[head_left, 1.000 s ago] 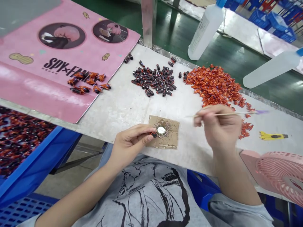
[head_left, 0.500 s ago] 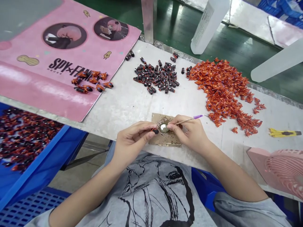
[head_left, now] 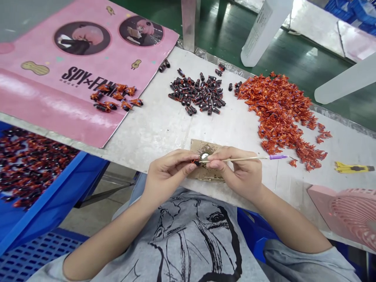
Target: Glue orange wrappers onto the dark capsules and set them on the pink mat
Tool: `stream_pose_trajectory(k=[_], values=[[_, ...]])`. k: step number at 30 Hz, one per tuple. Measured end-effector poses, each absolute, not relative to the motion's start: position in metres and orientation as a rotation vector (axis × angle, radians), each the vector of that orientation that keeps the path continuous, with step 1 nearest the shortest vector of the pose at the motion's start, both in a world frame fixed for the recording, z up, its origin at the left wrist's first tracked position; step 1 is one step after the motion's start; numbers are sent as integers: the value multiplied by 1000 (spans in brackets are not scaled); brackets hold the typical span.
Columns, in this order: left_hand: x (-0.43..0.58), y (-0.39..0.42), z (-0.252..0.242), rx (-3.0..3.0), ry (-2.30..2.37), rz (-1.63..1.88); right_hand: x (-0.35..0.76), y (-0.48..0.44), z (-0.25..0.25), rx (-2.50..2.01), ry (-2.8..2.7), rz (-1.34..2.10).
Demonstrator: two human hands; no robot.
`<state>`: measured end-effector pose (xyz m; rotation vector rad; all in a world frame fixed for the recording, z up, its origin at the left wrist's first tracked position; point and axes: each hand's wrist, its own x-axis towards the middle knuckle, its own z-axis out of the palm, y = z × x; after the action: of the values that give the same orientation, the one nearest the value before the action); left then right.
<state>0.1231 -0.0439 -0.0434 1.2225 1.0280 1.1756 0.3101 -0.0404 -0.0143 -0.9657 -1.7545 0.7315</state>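
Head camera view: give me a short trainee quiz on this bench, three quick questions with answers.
1. True or false: the right hand holds a thin stick.
2. Which pile lies closer to the yellow knife? A, the orange pile; B, the dark pile.
3. Fill in the blank: the shiny disc sits on a square of ____.

Key: 1 true; 2 A; 3 cardboard.
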Motion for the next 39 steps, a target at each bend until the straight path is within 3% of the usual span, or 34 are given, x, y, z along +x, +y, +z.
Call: stream_pose_trajectory(k=[12,22,31,39], values=[[123,-46,-43,1263,1005,1165,305,-36,-18,-940,-1863,623],[122,-46,-42,1242,1041,1144,318,-33,-5,-934,-1624,814],[119,-50,-50,1160,1073,1132,412,-18,34,-1118,-1346,284],[106,-42,-37,1233,1101,951,438,-8,14,-1991,-2079,201]])
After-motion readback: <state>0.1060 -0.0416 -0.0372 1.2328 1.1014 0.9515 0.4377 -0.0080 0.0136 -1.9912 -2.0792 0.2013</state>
